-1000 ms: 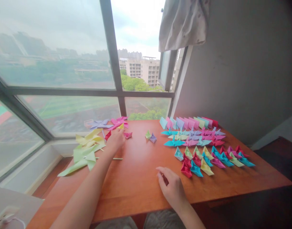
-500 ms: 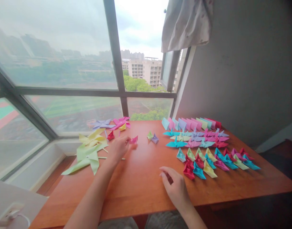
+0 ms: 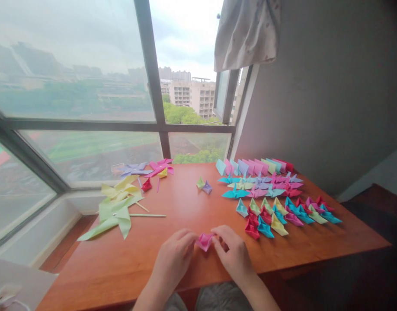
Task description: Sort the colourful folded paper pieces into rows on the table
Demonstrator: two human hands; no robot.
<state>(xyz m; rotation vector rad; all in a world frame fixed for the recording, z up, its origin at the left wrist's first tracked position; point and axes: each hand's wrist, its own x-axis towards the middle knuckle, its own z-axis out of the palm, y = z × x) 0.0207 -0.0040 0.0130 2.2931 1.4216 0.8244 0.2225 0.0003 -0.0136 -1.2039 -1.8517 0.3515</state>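
Near the front edge of the table, a small pink folded-paper boat [image 3: 204,242] is pinched at both of its ends. My left hand [image 3: 175,255] has its fingertips closed on the left end, and my right hand [image 3: 233,250] grips the right end between thumb and fingers. The boat's hollow faces up toward me. Farther back in the middle stand a small green folded piece [image 3: 200,183] and a purple one [image 3: 206,187], side by side. Behind my left hand lie paper pinwheels, with a light green pinwheel [image 3: 116,216] closest.
To the right, several colourful paper boats [image 3: 278,224] stand in rows, with paper cranes [image 3: 235,193] and folded cards [image 3: 255,167] behind. A red folded piece [image 3: 146,185] and a yellow one [image 3: 162,172] sit by the pinwheels. Windows border the wooden table [image 3: 185,207].
My left hand has brought the pink boat from beside the pinwheels back to the front middle. My right hand has closed on its other end.
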